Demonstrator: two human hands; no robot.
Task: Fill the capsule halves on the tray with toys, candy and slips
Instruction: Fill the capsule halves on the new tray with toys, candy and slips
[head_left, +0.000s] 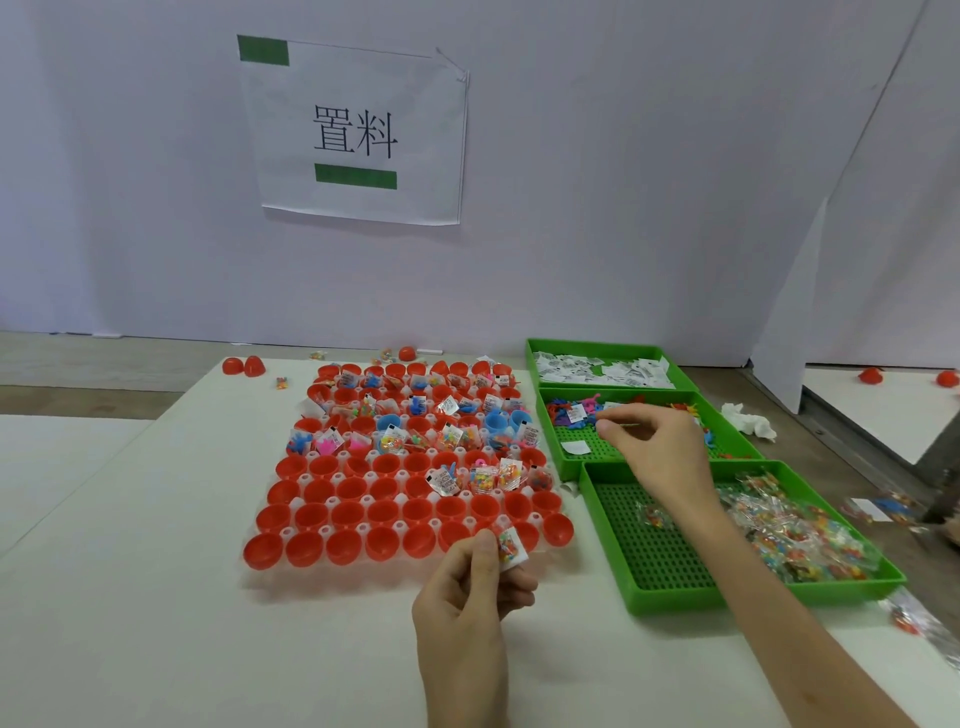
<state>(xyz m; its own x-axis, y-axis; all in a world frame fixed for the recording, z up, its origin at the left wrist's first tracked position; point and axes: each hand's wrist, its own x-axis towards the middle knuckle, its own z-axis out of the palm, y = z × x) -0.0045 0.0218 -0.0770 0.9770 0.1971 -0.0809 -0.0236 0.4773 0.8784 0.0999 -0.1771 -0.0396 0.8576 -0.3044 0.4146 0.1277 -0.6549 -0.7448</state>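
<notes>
The red capsule halves (345, 512) sit in a clear tray (332, 569) in the middle of the white desk (156, 597); the far rows I see filled, the near rows empty; my left hand (467, 613), fingers curled, pinches a candy packet (510, 545) over the front row; my right hand (660, 447) pinches a thin yellowish piece (626, 426) above the green toy bin (582, 457), between the slip bin (532, 358) and the candy bin (660, 551).
</notes>
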